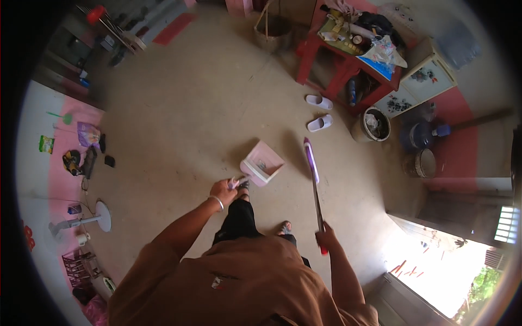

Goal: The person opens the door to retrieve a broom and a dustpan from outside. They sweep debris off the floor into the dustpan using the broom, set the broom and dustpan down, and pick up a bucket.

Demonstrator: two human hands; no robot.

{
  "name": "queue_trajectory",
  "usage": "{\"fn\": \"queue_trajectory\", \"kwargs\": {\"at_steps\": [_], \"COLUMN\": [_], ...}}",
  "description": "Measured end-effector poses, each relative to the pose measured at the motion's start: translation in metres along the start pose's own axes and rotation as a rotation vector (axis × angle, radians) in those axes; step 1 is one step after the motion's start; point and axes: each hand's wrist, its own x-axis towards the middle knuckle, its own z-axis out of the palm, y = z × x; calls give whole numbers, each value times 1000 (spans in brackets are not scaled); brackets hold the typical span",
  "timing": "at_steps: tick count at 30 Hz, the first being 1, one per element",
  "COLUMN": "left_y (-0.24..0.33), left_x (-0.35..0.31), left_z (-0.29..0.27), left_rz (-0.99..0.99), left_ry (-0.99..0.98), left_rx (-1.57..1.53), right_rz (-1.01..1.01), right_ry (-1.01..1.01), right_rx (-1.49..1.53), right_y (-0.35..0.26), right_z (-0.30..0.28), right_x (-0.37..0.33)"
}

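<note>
My left hand (223,192) is closed around the handle of a pink dustpan (270,173), which reaches out ahead of my foot. A little grey debris (261,164) lies inside the pan. On the right, my right hand (326,237) grips the pole of a broom (311,160) near its red end. The broom's purple and white head points away from me, to the right of the dustpan and apart from it. Whether the broom head touches the floor I cannot tell.
Two pale slippers (319,123) lie on the floor ahead right, beside a bin (372,125) and a cluttered red table (312,57). A white fan (103,216) stands at the left wall. A basket (272,33) sits at the back; a bright doorway (429,266) is at lower right.
</note>
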Motion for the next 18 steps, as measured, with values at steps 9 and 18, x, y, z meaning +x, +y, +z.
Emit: {"fn": "queue_trajectory", "kwargs": {"at_steps": [9, 18], "left_y": [1, -13], "left_x": [116, 106], "left_z": [-48, -76], "left_rz": [-43, 146], "left_ry": [-90, -112], "left_rx": [116, 7], "right_rz": [-158, 98], "right_ry": [-83, -113], "right_rx": [-452, -83], "right_y": [-145, -110], "right_z": [107, 34], "right_x": [83, -71]}}
